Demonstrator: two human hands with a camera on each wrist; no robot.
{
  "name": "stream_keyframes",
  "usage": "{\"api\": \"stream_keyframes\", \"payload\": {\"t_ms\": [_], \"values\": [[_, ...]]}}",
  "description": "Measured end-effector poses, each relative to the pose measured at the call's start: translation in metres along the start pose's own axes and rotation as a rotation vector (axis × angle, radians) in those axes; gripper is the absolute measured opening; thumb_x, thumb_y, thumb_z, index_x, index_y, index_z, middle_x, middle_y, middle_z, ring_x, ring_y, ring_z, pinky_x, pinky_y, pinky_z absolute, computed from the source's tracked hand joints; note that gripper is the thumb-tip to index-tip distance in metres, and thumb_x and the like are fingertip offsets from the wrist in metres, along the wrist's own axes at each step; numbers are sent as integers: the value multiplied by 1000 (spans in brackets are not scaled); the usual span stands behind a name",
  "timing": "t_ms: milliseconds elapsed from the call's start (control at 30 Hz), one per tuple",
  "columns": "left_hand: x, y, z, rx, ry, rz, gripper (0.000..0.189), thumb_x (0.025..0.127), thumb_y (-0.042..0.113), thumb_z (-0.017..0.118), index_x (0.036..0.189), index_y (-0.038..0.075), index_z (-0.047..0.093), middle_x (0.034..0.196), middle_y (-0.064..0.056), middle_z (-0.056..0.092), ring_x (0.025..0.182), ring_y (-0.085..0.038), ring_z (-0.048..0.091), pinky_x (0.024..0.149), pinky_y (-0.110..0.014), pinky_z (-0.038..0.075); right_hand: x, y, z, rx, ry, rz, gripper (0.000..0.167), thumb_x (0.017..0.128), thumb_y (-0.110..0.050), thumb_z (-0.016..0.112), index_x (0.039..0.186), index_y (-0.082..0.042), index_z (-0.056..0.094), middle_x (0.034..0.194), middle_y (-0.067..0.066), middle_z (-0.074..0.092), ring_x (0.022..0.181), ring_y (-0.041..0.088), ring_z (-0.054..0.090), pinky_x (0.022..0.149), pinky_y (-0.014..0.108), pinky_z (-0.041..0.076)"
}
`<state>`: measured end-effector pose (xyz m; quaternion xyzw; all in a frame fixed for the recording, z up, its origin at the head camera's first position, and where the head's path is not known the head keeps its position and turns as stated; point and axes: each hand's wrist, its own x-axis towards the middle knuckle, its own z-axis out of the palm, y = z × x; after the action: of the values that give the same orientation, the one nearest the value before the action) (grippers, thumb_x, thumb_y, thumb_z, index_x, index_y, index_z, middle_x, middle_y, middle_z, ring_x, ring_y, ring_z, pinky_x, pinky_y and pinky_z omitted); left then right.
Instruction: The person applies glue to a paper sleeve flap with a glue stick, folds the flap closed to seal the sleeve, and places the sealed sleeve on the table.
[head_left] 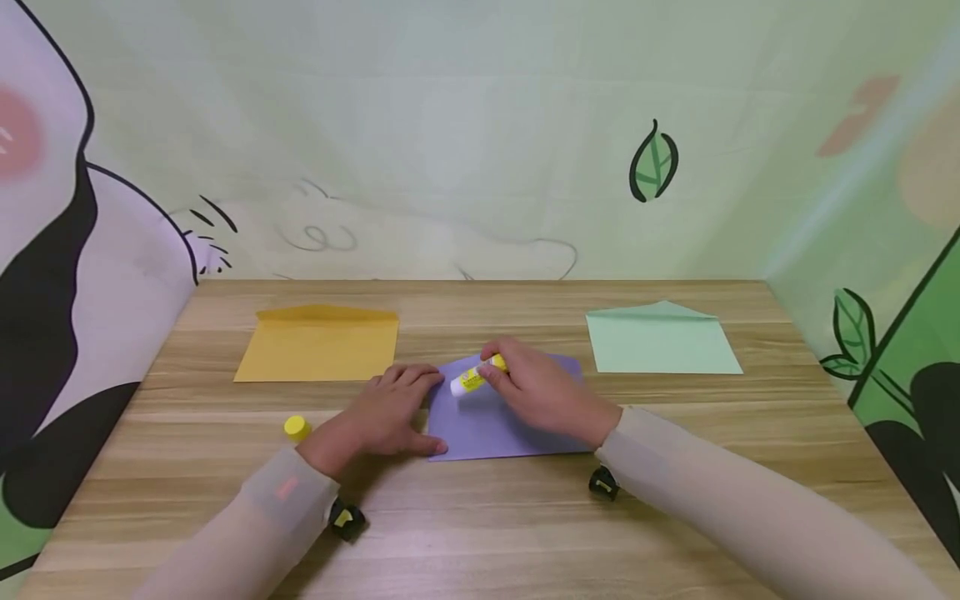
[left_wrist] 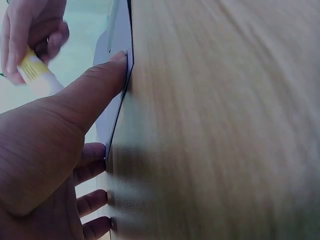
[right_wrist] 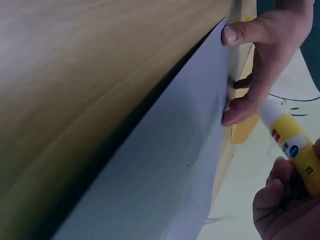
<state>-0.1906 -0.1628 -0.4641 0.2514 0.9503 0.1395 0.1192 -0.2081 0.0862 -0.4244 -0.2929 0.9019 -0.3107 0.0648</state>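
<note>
A purple envelope [head_left: 498, 412] lies flat in the middle of the table [head_left: 480, 517], on the near side. A glue stick [head_left: 477, 377] is held just above its far left part, white tip pointing left and down at the paper.

The right hand [head_left: 542, 393] holds the glue stick. Its fingers [head_left: 501, 377] are curled round the yellow tube, so the stick can be steered like a fat crayon. The left hand [head_left: 390, 410] rests at the left edge of the envelope. Its fingers [head_left: 420, 377] are stretched out almost straight and its thumb tip presses on the near left corner (most likely so the paper will not slide while the stick rubs on it). The left wrist view shows that thumb lying right on the edge of the paper.

A small yellow cap [head_left: 297, 427] stands on the table to the left of the left hand, near but apart. It looks like the lid of the glue stick, put aside within reach.

Farther back lie two more envelopes, well apart: a yellow envelope [head_left: 318, 343] on the far left and a green envelope [head_left: 662, 339] on the far right. Both keep out of the way of the hands.
</note>
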Motion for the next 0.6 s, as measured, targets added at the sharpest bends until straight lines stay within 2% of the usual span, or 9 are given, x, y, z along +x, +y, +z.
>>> {"api": "stream_keyframes", "payload": {"t_ms": [167,400,467,600], "values": [[1,0,2,14,1,2,99,78,62,77,151,7,40,155,-10,39,141,-36,34,109,-60,35,15,1,12,-51,-29,-22,25,106,-29,48,121,-9,53,107,2,58,91,16,55,82,32,48],[2,0,4,9,4,7,100,78,62,77,151,7,40,155,-11,39,141,-37,34,108,-61,35,21,0,21,-124,-50,-113,23,105,-24,50,121,-8,53,120,7,58,98,19,58,91,36,51],[2,-1,4,2,12,7,99,77,61,78,151,6,40,155,-11,39,141,-38,34,108,-61,35,22,-1,23,-155,-54,-139,24,104,-24,50,122,-8,53,120,7,58,96,19,59,90,35,51],[0,-2,2,-3,15,10,99,77,60,78,151,6,40,155,-11,39,140,-38,34,107,-61,35,27,-3,28,-221,-75,-169,25,103,-23,50,122,-8,55,112,3,56,84,15,56,78,29,51]]}}
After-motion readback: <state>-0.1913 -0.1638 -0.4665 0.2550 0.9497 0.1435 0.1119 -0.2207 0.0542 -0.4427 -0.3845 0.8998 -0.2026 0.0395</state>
